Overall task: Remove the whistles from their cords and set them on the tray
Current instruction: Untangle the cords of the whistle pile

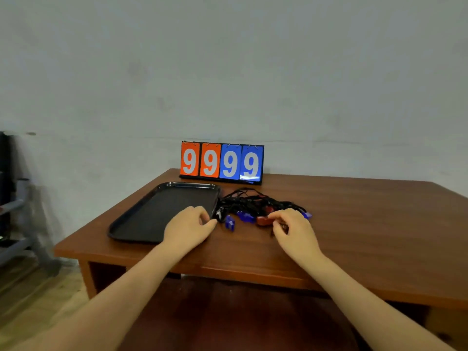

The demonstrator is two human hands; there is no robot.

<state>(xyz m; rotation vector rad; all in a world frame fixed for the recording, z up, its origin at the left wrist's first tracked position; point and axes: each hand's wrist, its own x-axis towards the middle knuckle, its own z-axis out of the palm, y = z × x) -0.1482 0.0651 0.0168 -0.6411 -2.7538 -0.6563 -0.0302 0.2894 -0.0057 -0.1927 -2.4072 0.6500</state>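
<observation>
— At your right fingertips [274, 219], what's the contact?
— Curled down onto the red whistle [263, 220]; your right hand [295, 230] appears to pinch it against the table [367, 224]. Grip partly hidden by the knuckles.

— And the left hand [188, 228]?
— Fingers bent, thumb and forefinger closing on a black cord end [219, 214] just beside the tray's near right corner.

— Where do the whistles lie?
— Between your hands: one blue whistle [230, 222] close to the left thumb, a second blue whistle [245, 216] beside the red one, a third blue one [307, 215] past your right knuckles. All sit at the front edge of the tangled black cords [250, 201].

— Tray?
— Black tray [157, 211], left of the tangle, touching it; your left palm overlaps its front rim.

— Farther back?
— Flip scoreboard [222, 162] reading 9 9 9 9, against the wall.
</observation>
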